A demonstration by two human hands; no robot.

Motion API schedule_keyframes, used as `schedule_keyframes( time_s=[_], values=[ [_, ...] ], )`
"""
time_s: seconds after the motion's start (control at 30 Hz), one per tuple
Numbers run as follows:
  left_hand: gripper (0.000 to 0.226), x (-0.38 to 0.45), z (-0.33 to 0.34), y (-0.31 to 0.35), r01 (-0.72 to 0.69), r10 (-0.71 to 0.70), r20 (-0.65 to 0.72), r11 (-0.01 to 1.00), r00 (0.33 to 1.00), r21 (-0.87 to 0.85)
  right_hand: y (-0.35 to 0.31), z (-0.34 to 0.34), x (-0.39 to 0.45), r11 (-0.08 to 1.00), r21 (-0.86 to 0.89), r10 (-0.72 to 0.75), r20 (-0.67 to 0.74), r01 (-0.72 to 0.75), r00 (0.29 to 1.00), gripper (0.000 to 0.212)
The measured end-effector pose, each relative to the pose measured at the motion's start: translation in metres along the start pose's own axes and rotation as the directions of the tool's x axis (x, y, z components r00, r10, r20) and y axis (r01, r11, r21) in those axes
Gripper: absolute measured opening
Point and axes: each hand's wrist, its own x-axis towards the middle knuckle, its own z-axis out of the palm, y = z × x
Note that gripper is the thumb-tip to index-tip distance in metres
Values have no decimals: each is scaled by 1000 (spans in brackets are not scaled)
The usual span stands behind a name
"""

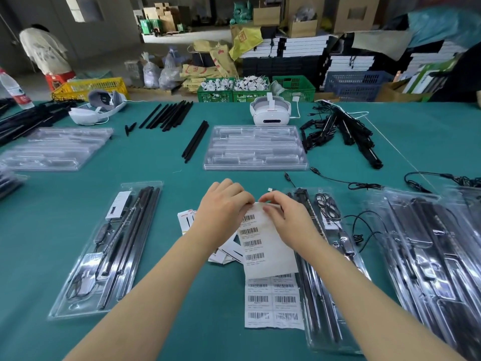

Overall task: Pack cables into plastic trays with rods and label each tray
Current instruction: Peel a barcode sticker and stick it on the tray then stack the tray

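A white sheet of barcode labels (263, 246) is lifted off the green table at its top edge. My left hand (223, 207) pinches that top edge from the left, and my right hand (283, 214) pinches it from the right. A second label sheet (273, 300) lies flat beneath it. A packed clear tray (109, 248) with black rods and a cable lies to the left. Another packed tray (325, 256) lies just right of my right hand, partly hidden by my arm.
A stack of empty clear trays (255, 148) sits ahead, more empty trays (54, 148) far left. Loose black rods (169, 114), a cable pile (341, 131), two white headsets (270, 112) and small cards (187, 220) lie around. Packed trays (429, 243) fill the right.
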Motion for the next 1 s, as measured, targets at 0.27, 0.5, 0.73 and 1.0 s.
schedule_keyframes(
  time_s=[0.27, 0.5, 0.73, 1.0],
  values=[
    [7, -5, -1, -2, 198, -196, 26, 966, 980, -170, 11, 10, 6, 986, 59, 159, -93, -154, 983, 14],
    [20, -5, -18, -17, 532, -599, 64, 650, 798, -542, 32, 18, 5, 941, 164, 312, -85, -295, 946, 23],
    [12, 4, -26, -1, 581, -644, 202, 454, 738, -676, 27, -7, -7, 972, 112, 211, -17, -208, 977, 48],
    [12, 2, 2, 93, 700, -488, 529, 288, 694, -653, 52, -72, -111, 907, 122, 421, -317, -403, 850, 23]
  ],
)
